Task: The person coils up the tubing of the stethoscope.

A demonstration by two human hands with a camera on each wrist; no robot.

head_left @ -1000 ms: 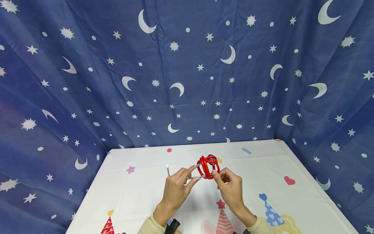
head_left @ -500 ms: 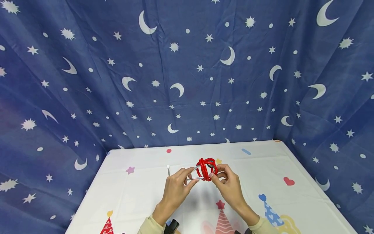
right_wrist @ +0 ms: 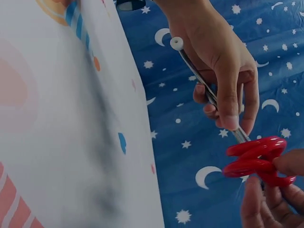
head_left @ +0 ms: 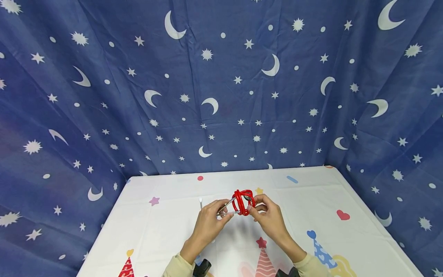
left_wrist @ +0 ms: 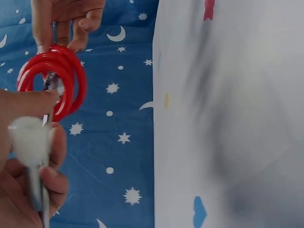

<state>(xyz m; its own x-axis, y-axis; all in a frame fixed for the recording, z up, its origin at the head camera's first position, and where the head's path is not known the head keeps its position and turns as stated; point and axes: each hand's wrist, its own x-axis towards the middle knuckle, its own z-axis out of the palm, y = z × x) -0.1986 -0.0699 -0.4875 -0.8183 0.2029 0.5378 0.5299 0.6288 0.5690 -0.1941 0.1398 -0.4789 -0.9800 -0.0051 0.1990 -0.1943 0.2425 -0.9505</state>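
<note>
A stethoscope with coiled, glossy red tubing [head_left: 238, 204] is held up above the table between both hands. My left hand [head_left: 209, 219] pinches its metal ear tubes between thumb and fingers. One white eartip [right_wrist: 176, 43] sticks out behind that hand in the right wrist view, and shows blurred and close in the left wrist view. With thumb and fingers, my right hand [head_left: 271, 217] grips the far side of the red loops. A dark round chestpiece [head_left: 247, 197] sits partly hidden inside the coil, near the right fingertips.
A white cloth printed with party hats, hearts and stars covers the table [head_left: 166, 231]. Behind it and at both sides hangs a blue curtain [head_left: 221, 84] with moons and stars. Dark wrist straps [head_left: 202, 267] show at the sleeves.
The right fingers have shifted their grip on the red coil, moving slightly left and higher along it. The coil has lowered a little, and the chestpiece now sits more within the loops.
</note>
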